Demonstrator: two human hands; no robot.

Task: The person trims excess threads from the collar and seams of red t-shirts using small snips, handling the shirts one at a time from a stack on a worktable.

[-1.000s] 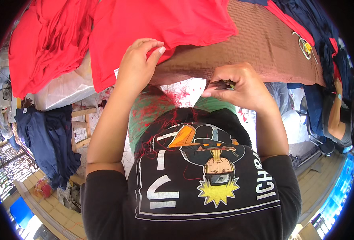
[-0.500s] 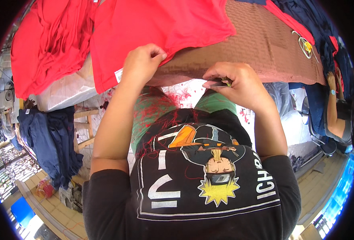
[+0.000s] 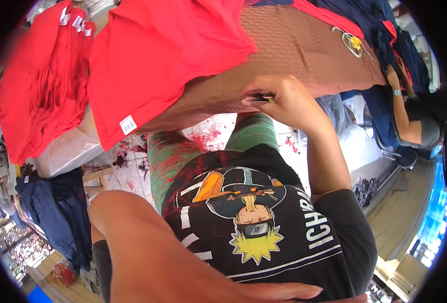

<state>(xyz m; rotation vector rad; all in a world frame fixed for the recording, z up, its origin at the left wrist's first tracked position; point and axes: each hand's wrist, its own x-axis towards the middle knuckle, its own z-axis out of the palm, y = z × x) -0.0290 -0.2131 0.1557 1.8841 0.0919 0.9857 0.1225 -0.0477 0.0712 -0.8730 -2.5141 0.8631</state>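
My right hand (image 3: pixel 284 101) is closed around small dark thread snips (image 3: pixel 259 98), mostly hidden by the fingers, just above the near edge of the brown-covered table. My left arm is folded back close to the camera. My left hand (image 3: pixel 233 288) shows low in the view, in front of my black printed T-shirt, with a finger stretched out and nothing visible in it. Spread over the table's left part, a red garment (image 3: pixel 158 65) hangs past the front edge, with a white barcode label (image 3: pixel 127 124) at its lower corner. Neither hand touches it.
A pile of red garments (image 3: pixel 41 101) hangs at the left, above dark blue garments (image 3: pixel 57 212). Brown textured cloth (image 3: pixel 284 45) covers the table; a cord loop (image 3: pixel 354 44) lies at right. Another person's hand (image 3: pixel 392 78) touches dark clothing there. Red threads (image 3: pixel 183 156) litter my lap.
My left hand has left the red garment's edge and drawn back toward my body. The view has shifted, and the right hand still holds the snips.
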